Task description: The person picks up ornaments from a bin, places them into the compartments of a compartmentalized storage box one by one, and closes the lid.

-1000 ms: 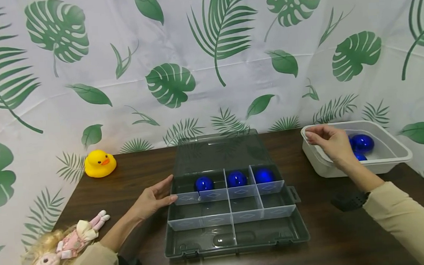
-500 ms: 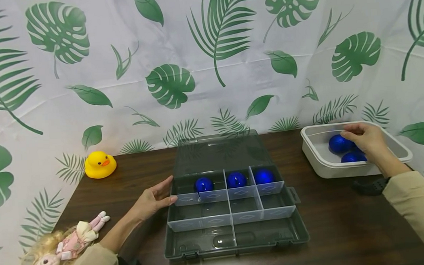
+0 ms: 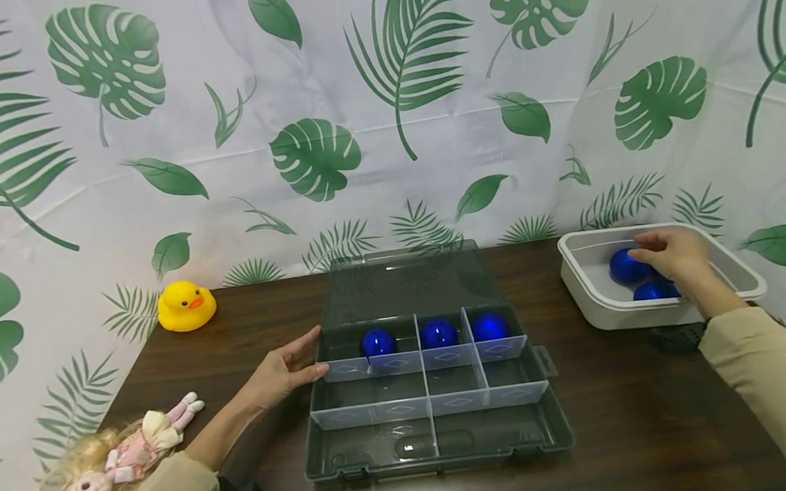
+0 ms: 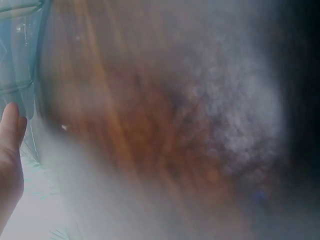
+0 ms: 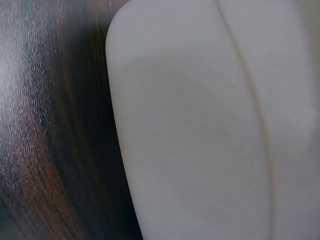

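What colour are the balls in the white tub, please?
The balls are shiny blue, clearest in the head view.

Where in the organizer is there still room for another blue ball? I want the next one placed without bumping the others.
The organizer has three free middle-row compartments and bare front troughs. The back row is crowded: three blue balls, one per compartment. The left hand touches its left edge; the right hand is in the white tub.

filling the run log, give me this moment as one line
left hand: rests on organizer box | right hand: in white bin, at blue ball, grip unclear
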Motion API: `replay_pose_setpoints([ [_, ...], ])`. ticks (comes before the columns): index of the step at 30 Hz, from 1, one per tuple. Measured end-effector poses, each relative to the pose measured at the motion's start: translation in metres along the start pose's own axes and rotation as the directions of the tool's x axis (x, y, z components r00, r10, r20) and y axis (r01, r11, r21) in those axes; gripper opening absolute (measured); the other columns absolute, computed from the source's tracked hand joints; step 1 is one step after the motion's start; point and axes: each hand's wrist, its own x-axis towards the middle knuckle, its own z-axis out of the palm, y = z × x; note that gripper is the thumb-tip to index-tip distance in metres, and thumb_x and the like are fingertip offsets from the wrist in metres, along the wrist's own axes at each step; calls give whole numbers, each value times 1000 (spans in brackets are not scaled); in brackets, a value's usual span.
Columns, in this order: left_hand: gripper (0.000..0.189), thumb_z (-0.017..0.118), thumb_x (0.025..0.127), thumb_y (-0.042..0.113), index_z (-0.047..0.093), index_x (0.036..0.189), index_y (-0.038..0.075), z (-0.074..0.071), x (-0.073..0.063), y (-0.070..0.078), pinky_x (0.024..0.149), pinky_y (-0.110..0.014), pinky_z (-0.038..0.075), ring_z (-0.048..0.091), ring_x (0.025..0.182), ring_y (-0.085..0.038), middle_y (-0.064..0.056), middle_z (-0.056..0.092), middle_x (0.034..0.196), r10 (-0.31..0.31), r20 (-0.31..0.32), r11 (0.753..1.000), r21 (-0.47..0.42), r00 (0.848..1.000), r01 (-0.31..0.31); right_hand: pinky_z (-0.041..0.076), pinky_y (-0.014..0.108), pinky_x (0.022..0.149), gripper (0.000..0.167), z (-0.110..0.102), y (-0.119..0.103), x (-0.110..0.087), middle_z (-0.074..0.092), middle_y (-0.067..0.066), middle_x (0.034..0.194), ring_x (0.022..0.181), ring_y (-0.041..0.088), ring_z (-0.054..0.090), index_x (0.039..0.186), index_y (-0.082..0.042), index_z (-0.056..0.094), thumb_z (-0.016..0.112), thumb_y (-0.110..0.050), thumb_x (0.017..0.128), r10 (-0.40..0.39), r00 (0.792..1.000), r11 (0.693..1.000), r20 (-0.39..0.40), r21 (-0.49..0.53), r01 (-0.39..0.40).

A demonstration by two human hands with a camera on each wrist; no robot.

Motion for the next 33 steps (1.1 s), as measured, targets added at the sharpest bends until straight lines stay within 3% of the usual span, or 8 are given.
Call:
replay_pose_setpoints([
  [3,77,68,87,19,24,148,1,0,0,0,105,-49,31,30,136,-41,-22,21,153,1,1,1000,0,1000,-1,47,44,77,40,0,1,1,55,37,113,98,46,54,116,18,54,62,-11,89,-7,1000,1000,11,-31,7],
  [7,77,68,87,19,24,148,1,0,-1,0,106,-49,30,30,136,-41,-22,21,153,2,1,1000,-2,1000,-2,38,58,89,44,0,2,0,55,38,113,103,52,50,117,19,51,63,-12,88,-20,999,997,49,-79,24],
  [14,76,68,87,18,25,148,1,1,-1,-1,105,-49,31,31,135,-42,-22,22,152,12,-6,1000,-7,1000,-12,40,57,81,49,2,-2,0,55,38,107,94,49,52,116,18,51,65,-17,85,-27,993,988,115,-148,44],
  [24,77,68,87,20,25,148,2,1,-1,-1,105,-49,32,32,135,-41,-21,23,152,-3,-17,1000,3,1000,3,32,63,94,51,8,-12,3,48,40,118,109,54,45,121,17,45,64,-15,86,-77,977,977,197,-179,113],
  [33,77,69,86,21,26,148,3,1,0,-1,105,-49,32,33,135,-41,-21,24,152,-10,-22,1000,10,1000,10,36,64,92,56,9,-10,6,45,40,124,108,55,47,129,14,43,63,-20,88,-120,960,956,252,-231,180],
])
